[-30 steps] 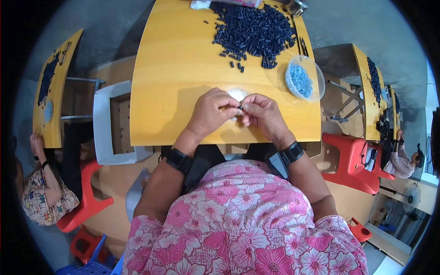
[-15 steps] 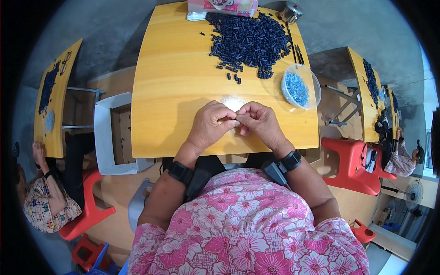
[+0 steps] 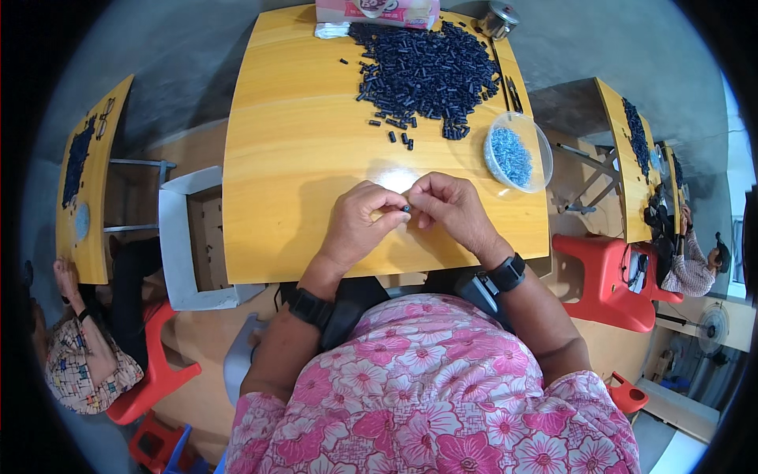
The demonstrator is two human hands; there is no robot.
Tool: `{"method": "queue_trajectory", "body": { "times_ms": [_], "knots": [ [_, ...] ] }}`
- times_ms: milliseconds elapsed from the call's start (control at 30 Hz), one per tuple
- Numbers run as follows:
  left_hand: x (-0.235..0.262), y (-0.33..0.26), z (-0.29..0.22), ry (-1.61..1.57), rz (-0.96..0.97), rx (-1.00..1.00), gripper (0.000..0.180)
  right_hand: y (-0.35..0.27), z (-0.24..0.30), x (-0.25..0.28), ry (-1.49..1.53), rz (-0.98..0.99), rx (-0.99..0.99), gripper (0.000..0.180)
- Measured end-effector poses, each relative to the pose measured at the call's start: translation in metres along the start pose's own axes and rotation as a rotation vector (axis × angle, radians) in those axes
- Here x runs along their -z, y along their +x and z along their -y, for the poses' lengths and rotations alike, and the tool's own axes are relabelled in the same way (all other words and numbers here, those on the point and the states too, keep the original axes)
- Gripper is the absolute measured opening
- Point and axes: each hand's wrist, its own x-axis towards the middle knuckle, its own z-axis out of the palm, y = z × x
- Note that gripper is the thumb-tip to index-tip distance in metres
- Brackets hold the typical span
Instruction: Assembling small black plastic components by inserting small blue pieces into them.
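Observation:
Over the near part of the yellow table (image 3: 292, 158), my left hand (image 3: 355, 223) pinches a small dark cylindrical piece (image 3: 407, 208) between thumb and forefinger, one end showing. My right hand (image 3: 454, 209) is just beside it, thumb and forefinger closed together; whatever they hold is too small or hidden to make out. Beyond my hands spreads a pile of similar dark blue-black short cylinders (image 3: 430, 75), a few lying loose at its near edge. To the right of my right hand stands a clear round plastic tub (image 3: 545, 160) holding many tiny light-blue pieces (image 3: 512, 156).
Tweezers (image 3: 515, 94) and a thin dark rod lie right of the pile. A metal lidded pot (image 3: 499, 21) and a pink-and-white package (image 3: 379, 12) stand at the far edge. An open white box (image 3: 175, 245) is left of the table. Other people sit at side tables.
My hands have drawn slightly apart at the fingertips, and the end of the dark piece now shows in my left fingers. The view has shifted a little.

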Motion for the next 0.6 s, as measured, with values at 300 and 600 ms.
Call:
{"method": "queue_trajectory", "body": {
  "times_ms": [300,600],
  "knots": [
    [0.0,0.003,-0.008,0.055,0.03,-0.032,0.01,0.036,0.007,0.029,-0.864,-0.41,0.399,0.024],
    [-0.001,0.003,-0.008,0.064,0.022,-0.05,0.01,0.047,0.016,0.04,-1.209,-0.478,0.044,0.026]
  ]
}}
